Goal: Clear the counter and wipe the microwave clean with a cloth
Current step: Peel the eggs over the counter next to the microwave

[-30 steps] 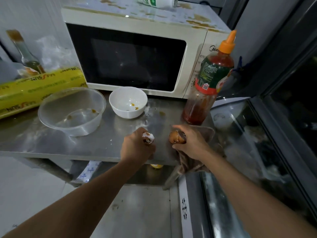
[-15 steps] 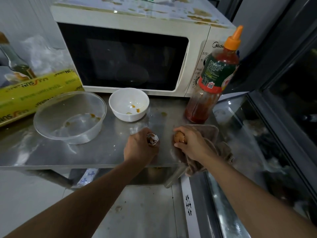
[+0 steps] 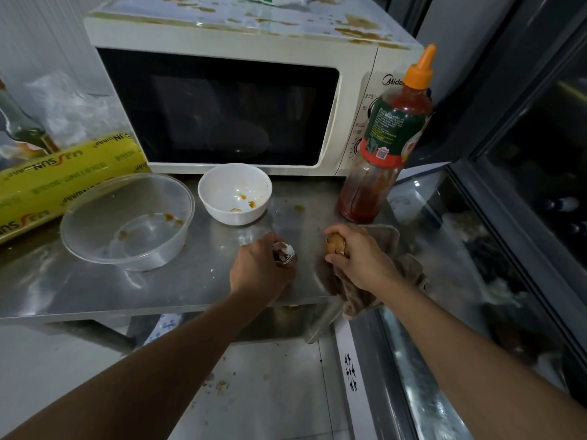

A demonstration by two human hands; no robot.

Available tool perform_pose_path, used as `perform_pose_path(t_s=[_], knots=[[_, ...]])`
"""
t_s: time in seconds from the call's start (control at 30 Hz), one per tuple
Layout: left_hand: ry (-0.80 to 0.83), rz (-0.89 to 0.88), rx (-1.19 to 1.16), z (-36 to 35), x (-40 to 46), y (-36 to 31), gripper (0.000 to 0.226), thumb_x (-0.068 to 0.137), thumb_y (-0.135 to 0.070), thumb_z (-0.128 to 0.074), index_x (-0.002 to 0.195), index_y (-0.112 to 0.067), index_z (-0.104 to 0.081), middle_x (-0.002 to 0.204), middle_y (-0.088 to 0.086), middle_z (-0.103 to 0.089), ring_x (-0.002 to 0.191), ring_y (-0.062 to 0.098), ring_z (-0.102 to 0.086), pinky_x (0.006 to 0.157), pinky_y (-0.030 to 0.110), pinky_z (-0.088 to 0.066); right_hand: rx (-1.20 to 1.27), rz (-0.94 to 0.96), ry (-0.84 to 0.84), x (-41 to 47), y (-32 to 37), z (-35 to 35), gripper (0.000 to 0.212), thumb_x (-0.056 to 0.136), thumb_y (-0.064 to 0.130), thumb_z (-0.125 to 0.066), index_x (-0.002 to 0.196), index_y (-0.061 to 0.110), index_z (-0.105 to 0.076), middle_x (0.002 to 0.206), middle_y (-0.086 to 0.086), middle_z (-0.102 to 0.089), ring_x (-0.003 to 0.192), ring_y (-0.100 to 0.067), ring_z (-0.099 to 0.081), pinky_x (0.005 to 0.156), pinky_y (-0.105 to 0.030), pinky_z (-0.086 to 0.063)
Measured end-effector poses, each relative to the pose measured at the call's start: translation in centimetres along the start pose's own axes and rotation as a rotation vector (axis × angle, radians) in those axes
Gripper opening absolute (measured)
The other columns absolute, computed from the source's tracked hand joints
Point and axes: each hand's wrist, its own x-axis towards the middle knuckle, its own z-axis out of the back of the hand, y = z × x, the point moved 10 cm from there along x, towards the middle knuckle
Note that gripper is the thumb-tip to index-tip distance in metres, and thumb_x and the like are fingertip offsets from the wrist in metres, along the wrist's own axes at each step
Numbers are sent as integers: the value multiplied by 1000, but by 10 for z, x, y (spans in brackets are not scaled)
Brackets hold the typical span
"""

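Left hand (image 3: 260,269) fingers are gripping a crumpled brown-white wrapper (image 3: 283,253); right hand (image 3: 359,257) fingers are gripping a smooth brown eggshell (image 3: 335,243) over the limp brown cloth (image 3: 390,249) on the steel desk (image 3: 95,287).

Little changes across the three moments beyond the head camera's own drift, which slides the microwave (image 3: 222,103) and the sauce bottle (image 3: 390,144) a little within the view.

The right hand (image 3: 359,258) closes further round the brown eggshell (image 3: 335,244): a second ago much of the shell shows above the fingers, now only a small part of it peeks out. That hand also sits lower on the brown cloth (image 3: 384,268) near the worktop's (image 3: 127,290) front right corner.

The left hand (image 3: 260,271) keeps its grip on the white-and-brown scrap (image 3: 283,253), with no shift that can be told.
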Motion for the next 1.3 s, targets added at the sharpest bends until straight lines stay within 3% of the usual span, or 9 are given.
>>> perform_pose_path(t_s=[0.17, 0.37, 0.47, 0.63, 0.77, 0.93, 1.03, 1.13, 1.3], knots=[[-8, -30, 8, 4, -5, -11, 30, 68, -30, -77, 93, -24, -62, 89, 3, -69, 85, 25, -64, 74, 39, -54, 17, -38, -20, -15, 5, 15, 40, 82, 22, -69, 118, 25, -52, 124, 1, -50, 119, -20, -45, 99, -37, -40], [59, -93, 19, 9, -17, -36, 39, 65, -27, -81, 99, -19, -62, 95, 6, -69, 91, 26, -64, 78, 39, -54, 5, -45, -77, -48, 17, 46, 43, 84, 20, -66, 124, 23, -51, 122, 6, -45, 116, -11, -39, 93, -21, -29], [89, -98, 15, 13, -31, -51, 43, 66, -25, -81, 104, -18, -62, 98, 7, -69, 93, 25, -64, 81, 38, -54, 35, -51, -108, -66, 20, 57, 44, 80, 20, -70, 121, 25, -54, 127, 2, -49, 120, -17, -46, 103, -34, -38], [83, -157, -6, 28, -65, -76, 34, 67, -18, -78, 98, -14, -64, 89, 4, -68, 85, 20, -63, 69, 21, -43, 42, -88, -130, -101, 21, 72, 42, 78, 22, -72, 114, 32, -52, 120, 1, -53, 111, -21, -51, 96, -43, -45], [88, -183, -56, 37, -95, -90, 28, 67, -13, -78, 91, -12, -63, 82, 1, -63, 78, 19, -60, 66, 22, -42, 72, -79, -164, -133, 27, 83, 42, 78, 18, -72, 115, 25, -54, 116, -1, -53, 108, -21, -51, 95, -39, -45], [124, -211, -33, 38, -141, -105, 37, 64, -14, -79, 98, -12, -64, 93, 9, -69, 91, 27, -63, 79, 35, -53, 113, -50, -209, -190, 36, 96, 41, 74, 12, -74, 112, 17, -58, 116, -6, -56, 109, -24, -51, 95, -37, -43], [168, -251, -17, 38, -179, -121, 33, 66, -14, -79, 96, -14, -64, 90, 5, -67, 89, 23, -62, 72, 24, -46, 120, -73, -225, -234, 37, 104, 39, 76, 12, -73, 112, 16, -58, 110, -5, -57, 105, -23, -53, 93, -34, -43], [176, -293, -27, 43, -220, -138, 27, 66, -13, -79, 88, -13, -62, 84, 4, -65, 83, 22, -62, 70, 26, -47, 102, -100, -251, -281, 37, 115, 38, 78, 11, -71, 114, 14, -58, 101, 4, -50, 97, -16, -51, 86, -24, -40], [238, -346, -20, 36, -275, -161, 34, 65, -15, -80, 95, -11, -66, 88, 7, -68, 86, 23, -64, 71, 24, -45, 131, -179, -300, -353, 28, 133, 35, 79, 11, -70, 111, 16, -57, 94, 2, -52, 91, -17, -51, 84, -26, -42]])
